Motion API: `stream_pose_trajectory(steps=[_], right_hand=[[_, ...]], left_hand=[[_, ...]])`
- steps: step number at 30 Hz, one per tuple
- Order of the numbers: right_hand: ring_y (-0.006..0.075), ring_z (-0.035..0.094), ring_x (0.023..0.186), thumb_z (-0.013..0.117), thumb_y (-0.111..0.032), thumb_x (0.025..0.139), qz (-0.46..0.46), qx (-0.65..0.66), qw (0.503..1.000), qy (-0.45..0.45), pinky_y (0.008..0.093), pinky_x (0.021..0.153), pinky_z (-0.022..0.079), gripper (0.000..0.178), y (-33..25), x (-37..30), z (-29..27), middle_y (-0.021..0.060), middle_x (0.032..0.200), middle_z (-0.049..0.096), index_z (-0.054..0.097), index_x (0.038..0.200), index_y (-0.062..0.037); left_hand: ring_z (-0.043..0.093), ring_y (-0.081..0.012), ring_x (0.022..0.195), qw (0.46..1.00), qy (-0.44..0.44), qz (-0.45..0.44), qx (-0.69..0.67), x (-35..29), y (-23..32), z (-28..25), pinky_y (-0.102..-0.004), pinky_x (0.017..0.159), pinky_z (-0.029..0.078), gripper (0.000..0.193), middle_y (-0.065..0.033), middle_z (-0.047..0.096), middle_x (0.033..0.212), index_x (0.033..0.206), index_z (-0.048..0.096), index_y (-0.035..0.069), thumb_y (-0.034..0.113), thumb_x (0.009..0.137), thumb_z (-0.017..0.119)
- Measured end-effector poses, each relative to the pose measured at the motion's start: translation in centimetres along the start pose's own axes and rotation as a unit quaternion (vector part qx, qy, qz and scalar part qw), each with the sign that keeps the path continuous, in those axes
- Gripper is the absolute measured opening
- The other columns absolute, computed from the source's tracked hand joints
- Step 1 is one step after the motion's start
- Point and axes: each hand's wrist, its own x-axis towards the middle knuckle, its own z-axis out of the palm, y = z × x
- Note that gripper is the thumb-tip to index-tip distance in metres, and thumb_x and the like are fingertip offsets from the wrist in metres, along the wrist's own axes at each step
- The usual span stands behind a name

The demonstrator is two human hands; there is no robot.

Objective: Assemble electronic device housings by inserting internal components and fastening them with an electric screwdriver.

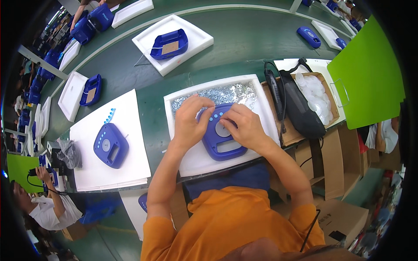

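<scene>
Two bare hands are busy over one blue cover (210, 145), which lies on the white foam tray (191, 160) straight in front of me, next to a spread of small shiny metal parts (239, 92). My left hand (189, 122) has its fingers curled over the cover's upper left, tips near the button row; my right hand (244, 126) bends above the grey disc (221, 132), thumb and fingers drawn close together. From my distant seat I cannot tell whether either pinches anything small.

As for progress, at least three light-blue buttons (216, 115) show on this cover, with the disc below them; I judge the row to be the spot in hand, but my fingers cover part of it, so how much is left I cannot say. A second blue cover (111, 146) lies on the white board (85, 176) to my left, its row and disc in view, and looks at least as complete. A strip of light-blue pieces (109, 115) lies just beyond it, seemingly unused
</scene>
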Motion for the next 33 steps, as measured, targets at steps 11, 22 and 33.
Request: stream_pose_trajectory(steps=[11, 22, 33], right_hand=[[0.0333, 0.072, 0.097, 0.089, -0.015, 0.093, -0.006, 0.007, 1.0, 0.017, 0.0447, 0.082, 0.059, 0.017, 0.5, -0.1, -2.2, 0.0104, 0.098, 0.067, 0.08, 0.104, -0.0066], [0.0316, 0.069, 0.103, 0.086, -0.014, 0.094, 0.011, -0.181, 0.983, 0.009, 0.0451, 0.085, 0.059, 0.007, 7.1, -0.4, -4.4, 0.0078, 0.102, 0.068, 0.081, 0.095, -0.0105], [0.0297, 0.07, 0.097, 0.084, -0.012, 0.092, -0.034, -0.21, 0.977, 0.022, 0.0448, 0.079, 0.061, 0.008, 7.2, 0.4, -3.6, 0.0071, 0.098, 0.068, 0.078, 0.093, -0.0075]], left_hand=[[0.081, -0.0319, 0.103, 1.0, -0.012, -0.022, -0.009, -0.1, 0.0, 0.5, -0.0505, 0.116, 0.057, 0.01, -0.0112, 0.084, 0.105, 0.108, 0.08, 0.003, 0.001, 0.098, 0.081], [0.078, -0.035, 0.105, 0.997, -0.036, 0.031, 0.053, -0.5, -0.2, -0.1, -0.0536, 0.115, 0.057, 0.013, -0.01, 0.082, 0.106, 0.108, 0.079, 0.005, -0.001, 0.097, 0.08], [0.078, -0.0327, 0.101, 0.998, -0.029, 0.043, 0.044, -2.1, -0.5, -0.1, -0.0557, 0.114, 0.057, 0.01, -0.0087, 0.081, 0.103, 0.104, 0.077, 0.007, 0.002, 0.096, 0.081]])
